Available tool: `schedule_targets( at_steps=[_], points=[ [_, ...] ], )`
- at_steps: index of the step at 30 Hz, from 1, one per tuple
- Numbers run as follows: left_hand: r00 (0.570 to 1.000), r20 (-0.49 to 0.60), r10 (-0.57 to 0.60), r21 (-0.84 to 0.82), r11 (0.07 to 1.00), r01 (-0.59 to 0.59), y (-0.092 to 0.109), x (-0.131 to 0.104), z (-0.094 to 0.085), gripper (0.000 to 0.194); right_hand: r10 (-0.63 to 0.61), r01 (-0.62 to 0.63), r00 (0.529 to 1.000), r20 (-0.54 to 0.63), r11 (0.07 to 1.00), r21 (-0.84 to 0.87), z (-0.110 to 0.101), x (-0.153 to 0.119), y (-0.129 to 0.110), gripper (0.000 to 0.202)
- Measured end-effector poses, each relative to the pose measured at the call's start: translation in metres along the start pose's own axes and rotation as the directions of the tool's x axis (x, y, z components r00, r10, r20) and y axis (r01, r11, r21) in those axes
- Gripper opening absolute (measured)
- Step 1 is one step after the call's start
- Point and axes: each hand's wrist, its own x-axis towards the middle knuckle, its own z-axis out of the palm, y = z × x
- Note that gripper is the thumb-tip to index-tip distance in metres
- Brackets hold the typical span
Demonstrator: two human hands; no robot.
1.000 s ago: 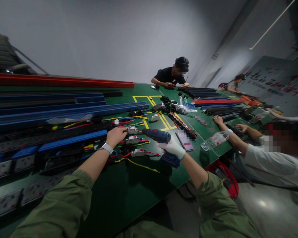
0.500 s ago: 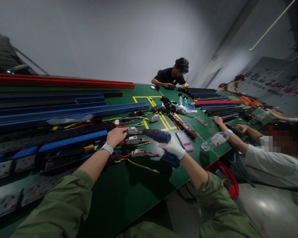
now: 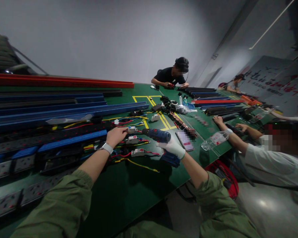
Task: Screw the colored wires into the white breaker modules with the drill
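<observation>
My bare left hand (image 3: 116,136) grips the end of a small white circuit breaker (image 3: 132,130) with a red wire coming out of it. In my right hand (image 3: 175,149), which wears a white glove, is a blue cordless drill (image 3: 159,135); its tip points left at the breaker's wired end. Whether the tip touches the breaker I cannot tell. Closer to me lie a second breaker (image 3: 132,140) and a third breaker (image 3: 138,152), both wired. A yellow-green wire (image 3: 144,167) trails in front of them.
Black and blue socket strips (image 3: 72,142) fill the left side, with blue rails (image 3: 64,112) behind. A phone (image 3: 184,140) lies right of the drill, near a plastic bottle (image 3: 215,141). One co-worker (image 3: 172,74) sits across the table, another person (image 3: 270,158) at the right.
</observation>
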Motion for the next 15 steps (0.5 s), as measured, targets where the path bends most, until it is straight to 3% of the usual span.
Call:
schedule_targets(
  at_steps=[15],
  points=[
    [1.000,-0.001,0.000,-0.006,1.000,0.000,-0.0007,0.0015,0.0016,0.048,0.008,-0.008,1.000,-0.010,1.000,-0.010,-0.0001,0.0011,0.0041,0.037]
  ],
)
